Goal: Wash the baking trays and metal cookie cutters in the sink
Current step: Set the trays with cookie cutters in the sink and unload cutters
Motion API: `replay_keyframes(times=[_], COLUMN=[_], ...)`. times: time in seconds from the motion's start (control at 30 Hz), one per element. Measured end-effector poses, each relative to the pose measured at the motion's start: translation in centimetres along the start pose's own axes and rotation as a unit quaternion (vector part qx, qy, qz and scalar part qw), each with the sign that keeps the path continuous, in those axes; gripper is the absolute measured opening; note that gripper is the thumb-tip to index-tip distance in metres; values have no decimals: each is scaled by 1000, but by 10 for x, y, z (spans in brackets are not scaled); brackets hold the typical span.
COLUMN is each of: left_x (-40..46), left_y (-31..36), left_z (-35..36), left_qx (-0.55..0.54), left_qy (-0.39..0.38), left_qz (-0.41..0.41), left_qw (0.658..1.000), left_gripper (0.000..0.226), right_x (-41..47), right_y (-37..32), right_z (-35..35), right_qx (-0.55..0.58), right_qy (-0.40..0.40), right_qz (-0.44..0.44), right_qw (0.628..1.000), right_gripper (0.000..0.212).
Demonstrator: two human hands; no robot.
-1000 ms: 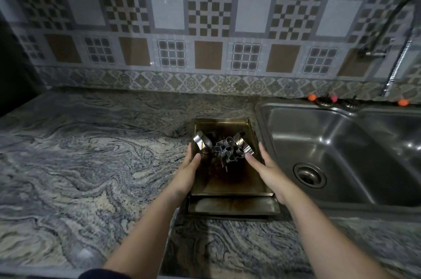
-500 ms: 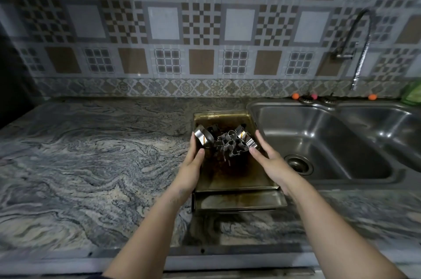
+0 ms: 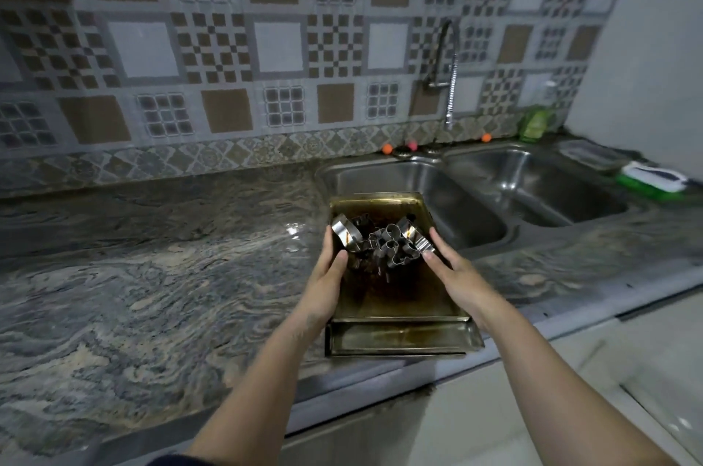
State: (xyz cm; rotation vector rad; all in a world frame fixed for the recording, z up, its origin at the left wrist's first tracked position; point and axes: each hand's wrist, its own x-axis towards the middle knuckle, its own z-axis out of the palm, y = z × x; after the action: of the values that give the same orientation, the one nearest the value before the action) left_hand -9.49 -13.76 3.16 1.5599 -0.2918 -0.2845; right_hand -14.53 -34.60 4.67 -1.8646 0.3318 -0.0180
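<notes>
Tray stack [image 3: 395, 298] lifted toward sink [image 3: 418, 191] since earlier. Left hand [image 3: 327, 283], right hand [image 3: 456, 275] clamp its edges; cutters [image 3: 384, 243] between thumbs (loose). We keep it level.

Bare forearms, dark sleeve [image 3: 167, 460] edge.

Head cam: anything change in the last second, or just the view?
Mostly the camera: it pulled back and swung right, so the second sink basin and green brush came into view. The left hand and right hand stay on the sides of the top tray; the cookie cutters still sit piled in it. Nothing released.
</notes>
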Motion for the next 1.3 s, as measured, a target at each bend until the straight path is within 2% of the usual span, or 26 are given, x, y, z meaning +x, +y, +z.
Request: replay_keyframes(times=[0.2, 0.43, 0.6, 0.97, 1.17, 1.3], left_x=[35, 89, 119, 257, 347, 396], left_y=[7, 3, 12, 1, 1, -12], left_z=[103, 225, 291, 372, 398, 413], left_qx=[-2, -27, -18, -74, -47, -29], left_qy=[-45, -50, -48, -70, -57, -44], left_qz=[0, -5, -28, -30, -34, -44], left_qw=[999, 998, 998, 994, 997, 998], left_gripper=[57, 58, 59, 57, 56, 58], right_x=[8, 36, 62, 189, 273, 319], right_y=[31, 57, 77, 103, 100, 107], right_z=[-101, -230, -296, -392, -435, -452], right_qx=[11, -18, -24, -32, -86, -81], right_qy=[51, 65, 70, 92, 78, 69], right_qz=[-5, 3, 10, 22, 25, 29], right_qw=[999, 998, 997, 995, 993, 994], right_gripper=[54, 54, 55, 55, 55, 55])
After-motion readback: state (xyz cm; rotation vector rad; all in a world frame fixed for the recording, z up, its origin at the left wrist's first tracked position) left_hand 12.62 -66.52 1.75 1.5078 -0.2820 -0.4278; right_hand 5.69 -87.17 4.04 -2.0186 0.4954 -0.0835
